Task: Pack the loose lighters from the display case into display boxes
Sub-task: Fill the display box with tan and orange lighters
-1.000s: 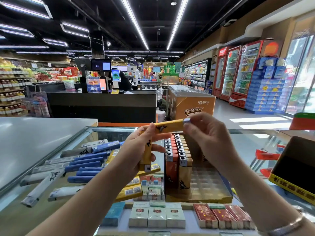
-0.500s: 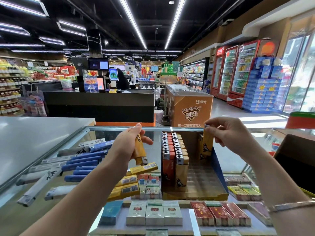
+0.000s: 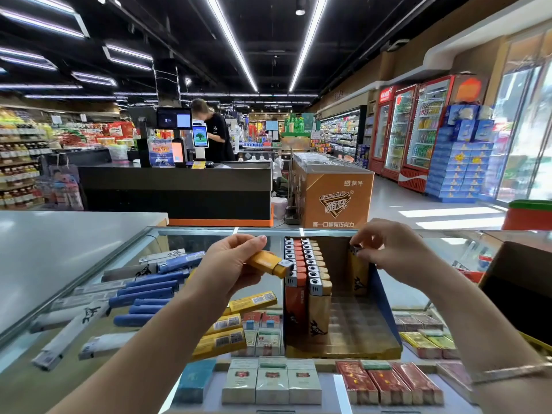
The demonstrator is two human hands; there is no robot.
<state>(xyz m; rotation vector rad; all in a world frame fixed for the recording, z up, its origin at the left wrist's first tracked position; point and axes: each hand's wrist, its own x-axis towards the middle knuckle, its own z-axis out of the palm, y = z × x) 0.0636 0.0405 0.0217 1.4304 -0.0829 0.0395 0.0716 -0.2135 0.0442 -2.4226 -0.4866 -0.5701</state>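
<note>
Near the front edge of the glass table (image 3: pixel 74 264), rows of small packs (image 3: pixel 271 383) lie under the glass. On top of the glass, a little further in, stands the display box (image 3: pixel 385 312). Two rows of lighters (image 3: pixel 304 273) stand upright along its left side. The right side of its floor is bare.

To the left of the box, loose yellow lighters (image 3: pixel 236 324) lie flat. Blue lighters (image 3: pixel 149 291) and grey lighters (image 3: pixel 68 333) lie further left.

The left hand (image 3: pixel 230 264) is above the glass, just left of the box. Its fingers are curled round an orange lighter (image 3: pixel 268 263), which lies tilted with its metal end by the rows.

The right hand (image 3: pixel 394 252) is over the far right corner of the box. Its fingertips pinch the top of a yellow lighter (image 3: pixel 358 273) standing upright inside the box.

Past the far edge of the table is a black checkout counter (image 3: pixel 179 189).
</note>
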